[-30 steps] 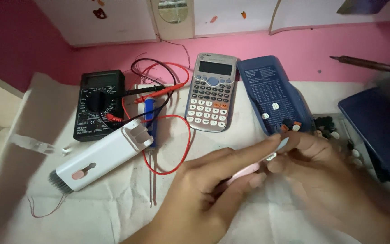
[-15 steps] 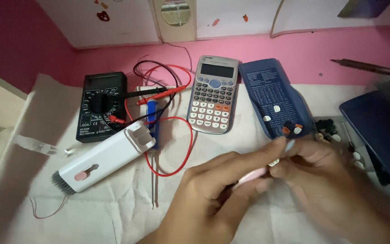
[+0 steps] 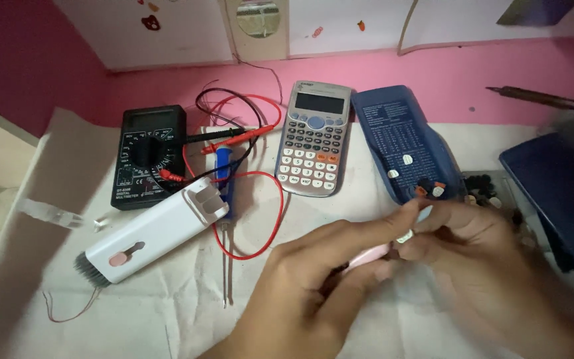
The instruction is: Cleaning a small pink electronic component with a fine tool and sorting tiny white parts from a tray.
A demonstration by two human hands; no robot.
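Near the bench's front edge, the left hand [image 3: 313, 279] grips a pink tool [image 3: 367, 256], fingers closed around it. The right hand [image 3: 473, 266] pinches a small white keycap [image 3: 404, 236] at its tip. A slip could flick the keycap among the loose keys [image 3: 479, 189] by the blue calculator cover [image 3: 400, 143].

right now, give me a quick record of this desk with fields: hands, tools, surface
left hand: grips a slim pink tool
right hand: pinches a small white piece at the pink tool's tip
calculator: grey, lying flat, its blue cover beside it with loose keys on it
meter: black multimeter with red and black leads
cleaning tool: white brush kit, lying diagonally
surface: white cloth on a pink desk
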